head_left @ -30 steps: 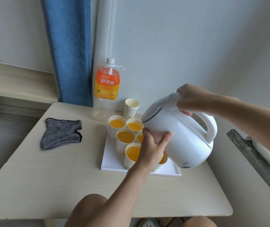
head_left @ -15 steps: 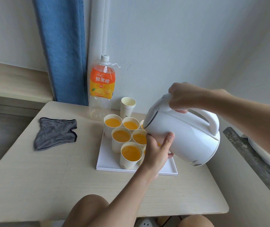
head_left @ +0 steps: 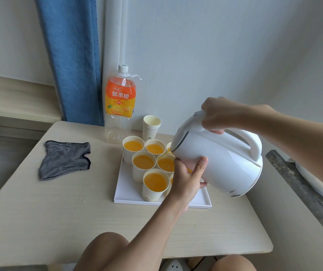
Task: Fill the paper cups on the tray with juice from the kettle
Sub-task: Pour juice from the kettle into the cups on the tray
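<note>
A white kettle [head_left: 221, 161] is tilted to the left over the white tray [head_left: 126, 189], and a thin stream of orange juice runs from its spout into a middle paper cup [head_left: 165, 163]. My right hand [head_left: 217, 115] grips the top of the kettle's handle. My left hand [head_left: 187, 178] supports the kettle's underside, thumb up against its wall. Several paper cups holding orange juice stand on the tray, among them the front cup [head_left: 154, 183] and the back-left cup [head_left: 133, 147]. My left hand and the kettle hide the cups on the tray's right side.
An almost empty juice bottle [head_left: 120, 106] and a stack of empty paper cups [head_left: 151, 127] stand at the table's back by the wall. A grey cloth [head_left: 64, 159] lies on the left. A blue curtain [head_left: 72, 55] hangs behind. My knees show under the front edge.
The kettle has moved from the front cups back toward the tray's middle and tipped further. Juice now runs into a middle cup. Both hands kept their hold.
</note>
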Tool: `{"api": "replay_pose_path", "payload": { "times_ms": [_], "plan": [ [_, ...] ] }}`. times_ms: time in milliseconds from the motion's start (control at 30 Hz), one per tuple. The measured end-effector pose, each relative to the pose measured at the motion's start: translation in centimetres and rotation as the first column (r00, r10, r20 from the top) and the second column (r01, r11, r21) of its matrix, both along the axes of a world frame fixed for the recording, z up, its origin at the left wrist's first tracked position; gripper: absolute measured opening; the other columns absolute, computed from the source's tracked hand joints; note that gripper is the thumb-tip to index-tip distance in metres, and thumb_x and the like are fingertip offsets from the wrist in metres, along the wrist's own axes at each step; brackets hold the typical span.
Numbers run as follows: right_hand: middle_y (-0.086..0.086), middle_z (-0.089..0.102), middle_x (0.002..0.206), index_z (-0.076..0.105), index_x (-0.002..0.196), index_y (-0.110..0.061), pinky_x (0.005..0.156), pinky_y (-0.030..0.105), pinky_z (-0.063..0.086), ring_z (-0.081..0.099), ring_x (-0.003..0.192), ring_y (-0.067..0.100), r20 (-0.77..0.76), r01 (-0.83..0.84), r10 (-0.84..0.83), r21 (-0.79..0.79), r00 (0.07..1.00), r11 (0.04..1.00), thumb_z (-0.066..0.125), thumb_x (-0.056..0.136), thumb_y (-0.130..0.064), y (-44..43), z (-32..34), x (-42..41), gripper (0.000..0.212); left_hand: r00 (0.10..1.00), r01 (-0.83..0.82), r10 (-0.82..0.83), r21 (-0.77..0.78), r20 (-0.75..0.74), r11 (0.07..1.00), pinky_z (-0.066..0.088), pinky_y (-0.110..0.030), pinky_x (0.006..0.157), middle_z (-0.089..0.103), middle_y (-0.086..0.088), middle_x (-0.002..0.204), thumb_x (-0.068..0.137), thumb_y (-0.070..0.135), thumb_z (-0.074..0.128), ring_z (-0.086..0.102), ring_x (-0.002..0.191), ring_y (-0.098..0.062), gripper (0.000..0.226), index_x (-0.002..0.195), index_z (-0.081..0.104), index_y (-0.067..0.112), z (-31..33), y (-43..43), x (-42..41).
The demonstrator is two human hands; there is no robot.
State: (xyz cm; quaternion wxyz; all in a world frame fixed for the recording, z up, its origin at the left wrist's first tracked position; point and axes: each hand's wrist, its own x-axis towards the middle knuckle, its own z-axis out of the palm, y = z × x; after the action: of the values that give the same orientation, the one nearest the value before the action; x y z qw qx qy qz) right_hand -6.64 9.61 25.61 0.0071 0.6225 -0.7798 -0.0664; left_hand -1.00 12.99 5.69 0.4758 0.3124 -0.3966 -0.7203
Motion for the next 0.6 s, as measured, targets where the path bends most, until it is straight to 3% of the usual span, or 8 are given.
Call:
{"api": "replay_pose_path", "payload": {
  "times_ms": [200,367,600],
  "plan": [
    [0.015,0.051,0.070,0.060,0.084,0.003,0.051,0.021,0.030,0.043,0.057,0.025,0.025,0.035,-0.035,-0.008,0.999,0.999,0.056,0.058,0.011,0.7,0.0,-1.4,0.027,0.999,0.031,-0.030,-0.038,0.027,0.999,0.065,-0.048,0.082,0.062,-0.004,0.137,0.095,0.034,0.073,0.066,0.120,-0.016,0.058,0.140,0.043,0.012,0.0,0.0,-0.6],
    [0.015,0.052,0.071,0.055,0.078,0.000,0.051,0.022,0.030,0.045,0.060,0.026,0.064,0.095,-0.093,-0.026,0.994,0.995,0.058,0.058,0.011,2.1,0.2,-3.9,0.023,0.994,0.069,-0.063,-0.076,0.088,0.995,0.064,-0.049,0.083,0.061,0.001,0.133,0.095,0.032,0.073,0.064,0.111,-0.005,0.056,0.139,0.042,0.015,0.4,0.4,-1.6],
    [0.016,0.057,0.073,0.060,0.085,0.000,0.051,0.021,0.033,0.048,0.059,0.027,0.094,0.158,-0.154,-0.038,0.984,0.987,0.058,0.056,0.010,3.2,-0.7,-6.5,0.031,0.985,0.126,-0.116,-0.075,0.124,0.989,0.062,-0.050,0.087,0.062,0.008,0.126,0.096,0.030,0.072,0.065,0.108,-0.007,0.053,0.137,0.041,0.015,0.4,1.1,-3.0]
  ]
}}
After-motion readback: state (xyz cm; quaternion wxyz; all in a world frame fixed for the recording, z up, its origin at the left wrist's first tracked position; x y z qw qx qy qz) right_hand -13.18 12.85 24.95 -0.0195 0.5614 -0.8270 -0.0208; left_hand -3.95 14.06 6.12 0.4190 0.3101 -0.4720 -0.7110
